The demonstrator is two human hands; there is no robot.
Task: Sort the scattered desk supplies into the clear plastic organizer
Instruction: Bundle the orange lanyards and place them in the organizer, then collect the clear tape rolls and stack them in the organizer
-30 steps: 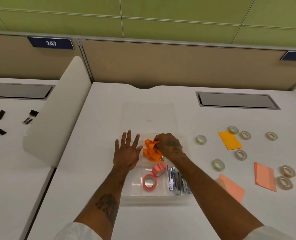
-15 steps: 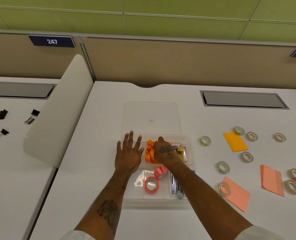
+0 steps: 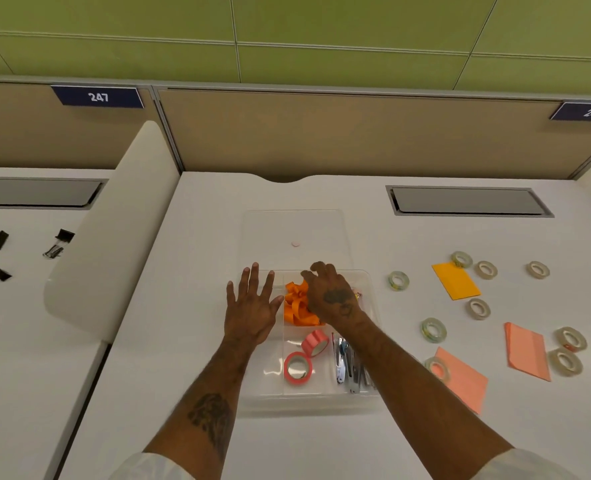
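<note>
The right hand (image 3: pixel 332 295) hovers over the far middle compartment of the clear organizer (image 3: pixel 273 379). Its fingers are loosely curled, with nothing visibly pinched between them. One crumpled orange ribbon pile (image 3: pixel 297 304) lies directly under and just left of that hand. The left hand (image 3: pixel 252 306) lies flat beside it with fingers spread straight, on the organizer's left side.

Nearer the person than the right hand, two pink tape rolls (image 3: pixel 298 368) sit in the middle compartment. A cluster of metal tools (image 3: pixel 349 367), too jumbled to count, lies beneath the right forearm. Beyond both hands lies one clear lid (image 3: pixel 294 226).

To the right of the right hand, on the white desk (image 3: pixel 217 220), nine clear tape rolls (image 3: pixel 398 280) are scattered. Among them are one orange note pad (image 3: pixel 456 280) and two salmon note pads (image 3: pixel 526 351). Far to the left of the left hand, at least three black binder clips (image 3: pixel 60 241) lie on the neighbouring desk.

A second ago the right hand pinched the orange pile, and half a second ago it pressed down on it. Now its fingers are lifted and reach past the pile's far edge. The left hand keeps its pose, and the counts on the desk are unchanged.
</note>
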